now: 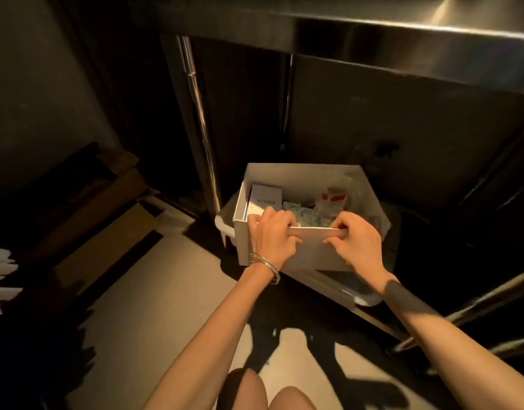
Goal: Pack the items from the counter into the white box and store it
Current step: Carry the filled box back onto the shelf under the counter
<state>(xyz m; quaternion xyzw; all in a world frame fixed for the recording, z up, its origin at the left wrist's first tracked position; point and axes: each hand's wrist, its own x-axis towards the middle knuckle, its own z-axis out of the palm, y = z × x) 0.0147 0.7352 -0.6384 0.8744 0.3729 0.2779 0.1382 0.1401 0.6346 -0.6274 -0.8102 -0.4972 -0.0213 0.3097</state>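
Observation:
The open white box (pixel 302 174) hangs low in front of the steel counter's dark underside, above a white tray or bin. Inside it lie a small white carton (pixel 265 195), clear plastic packets (pixel 309 216) and something with red marks (pixel 333 197). My left hand (pixel 274 236) grips the box's near wall, fingers curled over the rim and thumb on the outside. My right hand (pixel 355 242) grips the same rim further right in the same way. Both arms reach down from the bottom of the view.
The steel counter edge (pixel 402 28) runs across the top, with a shiny vertical leg (pixel 200 119) to the left of the box. A white tray or bin (pixel 364 298) shows beneath the box. Brown cardboard (pixel 107 229) and white paper (pixel 0 261) lie at left on the pale floor.

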